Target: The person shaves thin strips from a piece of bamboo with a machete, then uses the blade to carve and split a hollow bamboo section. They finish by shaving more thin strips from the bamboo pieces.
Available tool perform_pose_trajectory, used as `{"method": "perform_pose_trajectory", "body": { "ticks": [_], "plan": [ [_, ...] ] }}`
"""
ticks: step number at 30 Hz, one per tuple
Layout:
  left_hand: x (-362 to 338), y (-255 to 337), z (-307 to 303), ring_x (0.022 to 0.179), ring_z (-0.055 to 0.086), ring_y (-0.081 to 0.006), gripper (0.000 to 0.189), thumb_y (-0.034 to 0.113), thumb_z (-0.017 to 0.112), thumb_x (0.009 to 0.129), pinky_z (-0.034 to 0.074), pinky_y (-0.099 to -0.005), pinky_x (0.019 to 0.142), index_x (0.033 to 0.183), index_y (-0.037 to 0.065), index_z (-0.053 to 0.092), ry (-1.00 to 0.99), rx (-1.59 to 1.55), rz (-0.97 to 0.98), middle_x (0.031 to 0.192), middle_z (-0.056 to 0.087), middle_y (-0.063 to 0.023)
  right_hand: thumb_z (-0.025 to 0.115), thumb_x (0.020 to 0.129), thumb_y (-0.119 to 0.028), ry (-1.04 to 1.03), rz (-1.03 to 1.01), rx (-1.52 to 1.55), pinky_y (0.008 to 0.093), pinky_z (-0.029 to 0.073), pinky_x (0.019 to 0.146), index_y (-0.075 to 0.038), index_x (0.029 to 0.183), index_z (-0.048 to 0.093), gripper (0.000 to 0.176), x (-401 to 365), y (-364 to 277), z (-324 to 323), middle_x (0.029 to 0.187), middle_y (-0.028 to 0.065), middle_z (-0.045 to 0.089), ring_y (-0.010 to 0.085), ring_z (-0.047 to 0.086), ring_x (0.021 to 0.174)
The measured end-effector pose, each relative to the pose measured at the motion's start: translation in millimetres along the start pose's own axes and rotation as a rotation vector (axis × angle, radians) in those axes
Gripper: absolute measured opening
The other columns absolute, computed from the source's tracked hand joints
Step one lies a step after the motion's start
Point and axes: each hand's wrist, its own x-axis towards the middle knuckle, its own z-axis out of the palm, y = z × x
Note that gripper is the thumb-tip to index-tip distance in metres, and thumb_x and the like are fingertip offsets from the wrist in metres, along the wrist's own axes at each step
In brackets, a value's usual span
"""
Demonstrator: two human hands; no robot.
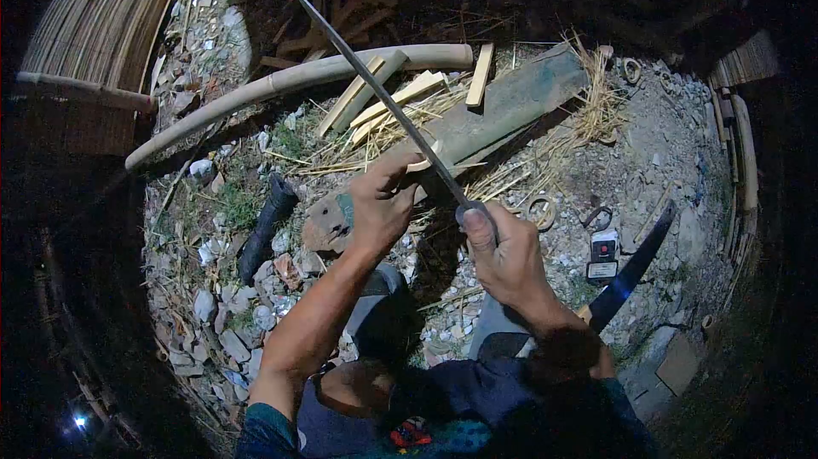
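My right hand (pixel 509 259) is closed around the handle of a long knife (pixel 388 101), thumb pressed along its near end. The narrow blade slants up and left, seen almost edge-on, its point high over the ground. Left of the handle, my left hand (pixel 383 207) has its fingers curled in just below the blade. A pale piece of bamboo (pixel 425 159) shows at its fingertips; whether the fingers grip it is hard to make out. Beyond the hands lies a wide split bamboo (pixel 511 109) with several pale split pieces (pixel 399 105) beside it.
A broad dark blade (pixel 635 267) with a wooden handle lies at the right, near a small black-and-white box (pixel 603 254). A curved bamboo pole (pixel 290 82) crosses the back left. Straw (pixel 601 105), stones and a dark tube-like object (pixel 266 229) lie on the rubble.
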Motion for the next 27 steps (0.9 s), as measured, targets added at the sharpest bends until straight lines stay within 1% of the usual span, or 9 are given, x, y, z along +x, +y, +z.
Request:
{"method": "perform_pose_trajectory", "body": {
  "ticks": [3, 5, 9, 12, 15, 18, 21, 23, 27],
  "plan": [
    [1.4, 2.1, -0.7, 0.093, 0.070, -0.0164, 0.038, -0.016, 0.066, 0.075, 0.055, -0.0268, 0.081, 0.108, 0.002, 0.071, -0.016, 0.102, 0.037, 0.105, 0.073, -0.0101, 0.060, 0.102, -0.040, -0.004, 0.007, -0.004, 0.0436, 0.049, 0.057, -0.002, 0.094, 0.064, 0.039, -0.8, -2.0, -1.2, 0.065, 0.0191, 0.060, 0.0376, 0.064, 0.059],
    [2.1, 3.4, 2.2, 0.093, 0.070, -0.0165, 0.037, -0.016, 0.064, 0.075, 0.056, -0.0274, 0.080, 0.107, 0.001, 0.071, 0.004, -0.080, 0.021, 0.104, 0.073, -0.0102, 0.060, 0.102, -0.040, 0.000, 0.006, -0.003, 0.0437, 0.049, 0.058, -0.001, 0.094, 0.064, 0.039, -0.6, -6.4, -2.3, 0.067, 0.0197, 0.061, 0.0382, 0.065, 0.061],
    [3.8, 4.3, 2.3, 0.092, 0.070, -0.0162, 0.036, -0.015, 0.063, 0.076, 0.056, -0.0273, 0.077, 0.107, 0.002, 0.071, 0.001, -0.056, 0.036, 0.103, 0.073, -0.0100, 0.060, 0.102, -0.039, 0.000, -0.003, -0.031, 0.0441, 0.051, 0.062, -0.001, 0.095, 0.064, 0.039, 0.4, -5.7, -2.5, 0.070, 0.0214, 0.063, 0.0407, 0.067, 0.067],
    [5.7, 11.8, 1.5, 0.091, 0.070, -0.0151, 0.036, -0.015, 0.064, 0.076, 0.056, -0.0267, 0.076, 0.107, 0.002, 0.072, 0.007, 0.113, 0.101, 0.102, 0.073, -0.0099, 0.060, 0.102, -0.040, -0.042, 0.040, -0.026, 0.0440, 0.051, 0.062, -0.001, 0.096, 0.064, 0.040, 2.5, -11.1, -6.1, 0.071, 0.0220, 0.064, 0.0414, 0.068, 0.068],
    [5.2, 14.3, 1.1, 0.089, 0.070, -0.0141, 0.035, -0.014, 0.065, 0.078, 0.056, -0.0263, 0.075, 0.108, 0.002, 0.072, 0.002, 0.067, 0.082, 0.101, 0.073, -0.0098, 0.060, 0.102, -0.040, 0.007, 0.007, -0.016, 0.0437, 0.051, 0.061, -0.001, 0.095, 0.064, 0.040, 1.0, -10.0, -4.4, 0.071, 0.0217, 0.064, 0.0416, 0.067, 0.068],
    [3.0, 23.5, 2.9, 0.088, 0.070, -0.0131, 0.035, -0.014, 0.066, 0.079, 0.056, -0.0256, 0.074, 0.109, 0.002, 0.073, -0.025, 0.104, -0.039, 0.099, 0.073, -0.0097, 0.060, 0.102, -0.039, 0.022, -0.038, -0.034, 0.0438, 0.051, 0.061, -0.001, 0.095, 0.064, 0.039, 0.8, -9.6, -7.0, 0.070, 0.0215, 0.064, 0.0414, 0.068, 0.067],
    [4.2, 19.1, 4.3, 0.088, 0.070, -0.0132, 0.035, -0.014, 0.066, 0.079, 0.056, -0.0253, 0.074, 0.110, 0.002, 0.073, -0.011, -0.003, -0.024, 0.099, 0.073, -0.0094, 0.061, 0.102, -0.037, -0.034, 0.065, -0.039, 0.0439, 0.052, 0.060, -0.001, 0.095, 0.064, 0.037, 5.9, -9.5, -10.9, 0.069, 0.0212, 0.064, 0.0409, 0.069, 0.067],
    [7.9, 27.5, 3.6, 0.088, 0.070, -0.0134, 0.034, -0.014, 0.066, 0.079, 0.056, -0.0260, 0.075, 0.108, 0.001, 0.072, -0.023, 0.110, 0.103, 0.098, 0.073, -0.0096, 0.062, 0.101, -0.037, -0.009, 0.019, -0.053, 0.0440, 0.052, 0.060, -0.001, 0.094, 0.064, 0.036, 3.4, -18.9, -14.3, 0.069, 0.0210, 0.064, 0.0405, 0.069, 0.067],
    [9.6, 27.9, 2.9, 0.090, 0.071, -0.0162, 0.033, -0.014, 0.067, 0.078, 0.057, -0.0274, 0.076, 0.107, 0.000, 0.071, -0.024, 0.111, 0.103, 0.101, 0.074, -0.0113, 0.065, 0.100, -0.035, 0.039, -0.011, -0.102, 0.0436, 0.052, 0.060, -0.001, 0.094, 0.063, 0.035, 6.0, -19.3, -12.1, 0.069, 0.0204, 0.064, 0.0392, 0.069, 0.066]
  ]
}}
